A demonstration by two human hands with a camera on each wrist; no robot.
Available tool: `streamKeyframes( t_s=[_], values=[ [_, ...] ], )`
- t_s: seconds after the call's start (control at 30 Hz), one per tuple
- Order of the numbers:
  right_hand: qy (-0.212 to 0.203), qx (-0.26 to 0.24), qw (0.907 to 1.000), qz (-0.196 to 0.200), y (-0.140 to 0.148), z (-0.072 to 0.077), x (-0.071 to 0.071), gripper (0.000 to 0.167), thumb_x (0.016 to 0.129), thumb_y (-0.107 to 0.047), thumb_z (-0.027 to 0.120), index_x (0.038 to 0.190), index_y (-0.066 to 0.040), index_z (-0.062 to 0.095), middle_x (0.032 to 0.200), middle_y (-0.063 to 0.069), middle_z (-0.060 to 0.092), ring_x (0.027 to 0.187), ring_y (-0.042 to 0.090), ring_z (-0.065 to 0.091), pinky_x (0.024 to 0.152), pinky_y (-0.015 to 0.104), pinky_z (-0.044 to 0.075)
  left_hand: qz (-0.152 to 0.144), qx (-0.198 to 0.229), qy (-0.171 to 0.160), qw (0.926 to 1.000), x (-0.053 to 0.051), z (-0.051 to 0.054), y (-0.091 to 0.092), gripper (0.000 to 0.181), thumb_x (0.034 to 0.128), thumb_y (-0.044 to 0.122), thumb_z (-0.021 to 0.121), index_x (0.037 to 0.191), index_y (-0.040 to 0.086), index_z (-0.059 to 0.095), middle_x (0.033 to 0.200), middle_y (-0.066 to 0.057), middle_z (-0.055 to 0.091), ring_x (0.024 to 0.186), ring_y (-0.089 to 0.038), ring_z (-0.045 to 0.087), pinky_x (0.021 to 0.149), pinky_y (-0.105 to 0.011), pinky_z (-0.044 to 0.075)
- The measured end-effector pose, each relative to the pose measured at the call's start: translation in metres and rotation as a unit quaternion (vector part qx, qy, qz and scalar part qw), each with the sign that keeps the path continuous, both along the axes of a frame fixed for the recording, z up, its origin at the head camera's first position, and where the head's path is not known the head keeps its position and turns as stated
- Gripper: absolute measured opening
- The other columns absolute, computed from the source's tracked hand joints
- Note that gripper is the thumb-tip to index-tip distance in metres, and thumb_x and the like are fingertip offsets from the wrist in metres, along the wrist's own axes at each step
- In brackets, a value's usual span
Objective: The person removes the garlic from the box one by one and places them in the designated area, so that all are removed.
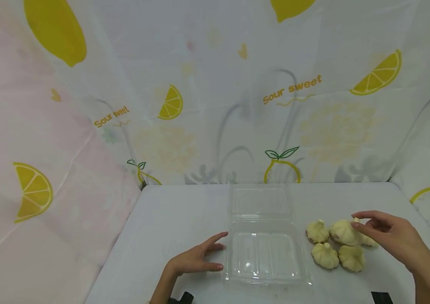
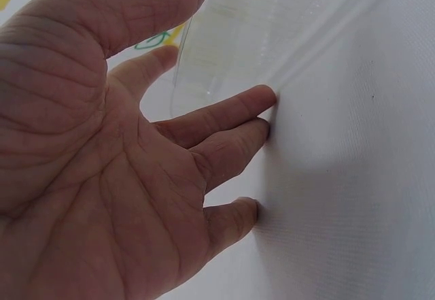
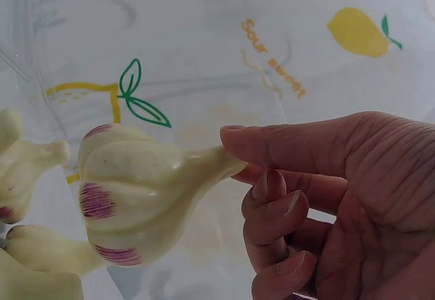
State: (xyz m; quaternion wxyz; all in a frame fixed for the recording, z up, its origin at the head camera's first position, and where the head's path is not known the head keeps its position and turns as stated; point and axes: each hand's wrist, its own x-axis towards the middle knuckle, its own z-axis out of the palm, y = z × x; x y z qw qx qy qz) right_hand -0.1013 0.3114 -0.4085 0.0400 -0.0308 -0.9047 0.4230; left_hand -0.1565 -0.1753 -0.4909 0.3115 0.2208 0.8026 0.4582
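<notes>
My right hand (image 1: pixel 393 236) pinches a garlic bulb (image 3: pixel 136 194) by its stem between thumb and index finger. In the right wrist view the bulb is pale with purple streaks. Other garlic bulbs (image 1: pixel 325 255) sit close below and beside it, one partly hidden behind the right hand. My left hand (image 1: pixel 197 257) is at the left side of a clear plastic clamshell box (image 1: pixel 266 253), whose lid (image 1: pixel 260 202) is folded back. Its fingers are spread, and in the left wrist view several fingertips (image 2: pixel 262 96) rest on the white surface by the box's edge.
The box and bulbs stand on a white-covered table (image 1: pixel 177 211). A lemon-print curtain (image 1: pixel 207 84) hangs behind the table and at its sides. Dark objects (image 1: pixel 381 297) show at the front edge of the head view, near both wrists.
</notes>
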Motion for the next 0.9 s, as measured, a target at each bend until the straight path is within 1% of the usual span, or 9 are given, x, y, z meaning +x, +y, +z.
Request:
streamKeyframes(
  t_s=[0.17, 0.33, 0.4, 0.6, 0.67, 0.77, 0.9],
  values=[
    [-0.005, 0.002, 0.9999, -0.013, 0.01, -0.001, 0.003, 0.027, 0.093, -0.031, 0.071, 0.112, -0.012, 0.072, 0.077, 0.001, 0.061, 0.068, 0.012, 0.056, 0.057, 0.025, 0.041, 0.002, -0.001, 0.001, 1.0, 0.0, 0.0, 0.0, 0.084, 0.088, 0.024, 0.076, 0.154, 0.038, 0.026, 0.144, -0.011, 0.048, 0.138, -0.033, 0.039, 0.106, -0.061, 0.03],
    [-0.008, -0.002, 0.9996, -0.027, 0.017, -0.004, 0.007, 0.025, 0.093, -0.031, 0.071, 0.11, -0.014, 0.073, 0.077, 0.0, 0.06, 0.065, 0.012, 0.055, 0.056, 0.026, 0.041, 0.004, -0.002, -0.002, 1.0, -0.001, -0.001, 0.0, 0.085, 0.0877, 0.025, 0.077, 0.154, 0.039, 0.026, 0.144, -0.01, 0.048, 0.138, -0.032, 0.039, 0.106, -0.06, 0.03],
    [-0.009, 0.005, 0.9995, -0.03, 0.021, -0.006, 0.007, 0.029, 0.093, -0.032, 0.071, 0.111, -0.01, 0.072, 0.077, 0.001, 0.061, 0.065, 0.012, 0.055, 0.055, 0.026, 0.041, 0.004, -0.002, -0.002, 1.0, -0.001, -0.001, 0.0, 0.085, 0.0877, 0.025, 0.077, 0.154, 0.038, 0.026, 0.144, -0.01, 0.048, 0.138, -0.032, 0.039, 0.106, -0.061, 0.03],
    [-0.021, 0.022, 0.9989, -0.037, 0.035, -0.013, 0.011, 0.036, 0.093, -0.035, 0.071, 0.114, -0.006, 0.071, 0.078, 0.001, 0.062, 0.066, 0.011, 0.054, 0.055, 0.026, 0.039, 0.003, -0.006, 0.001, 1.0, 0.0, 0.0, 0.0, 0.084, 0.0879, 0.026, 0.076, 0.155, 0.037, 0.026, 0.144, -0.009, 0.048, 0.138, -0.031, 0.039, 0.106, -0.06, 0.031],
    [-0.022, 0.026, 0.9984, -0.045, 0.04, -0.014, 0.013, 0.036, 0.092, -0.035, 0.071, 0.113, -0.006, 0.072, 0.077, 0.0, 0.061, 0.065, 0.011, 0.053, 0.055, 0.026, 0.037, 0.002, -0.006, 0.001, 1.0, 0.0, 0.0, 0.0, 0.084, 0.0882, 0.025, 0.076, 0.155, 0.036, 0.026, 0.144, -0.01, 0.048, 0.138, -0.032, 0.039, 0.106, -0.06, 0.031],
    [-0.035, 0.029, 0.9967, -0.067, 0.046, -0.016, 0.014, 0.036, 0.091, -0.037, 0.072, 0.111, -0.006, 0.073, 0.078, -0.002, 0.061, 0.064, 0.011, 0.052, 0.054, 0.027, 0.037, 0.0, -0.007, 0.002, 1.0, 0.0, 0.001, 0.001, 0.084, 0.0886, 0.024, 0.076, 0.155, 0.036, 0.025, 0.144, -0.011, 0.048, 0.138, -0.033, 0.038, 0.106, -0.061, 0.03],
    [-0.065, 0.035, 0.993, -0.092, 0.054, -0.017, 0.015, 0.049, 0.09, -0.042, 0.072, 0.114, 0.001, 0.071, 0.078, -0.004, 0.059, 0.063, 0.011, 0.049, 0.054, 0.028, 0.035, -0.001, -0.007, 0.003, 1.0, 0.0, 0.001, 0.001, 0.084, 0.0888, 0.024, 0.075, 0.155, 0.036, 0.025, 0.144, -0.011, 0.048, 0.138, -0.033, 0.038, 0.106, -0.062, 0.03]
  ],
)
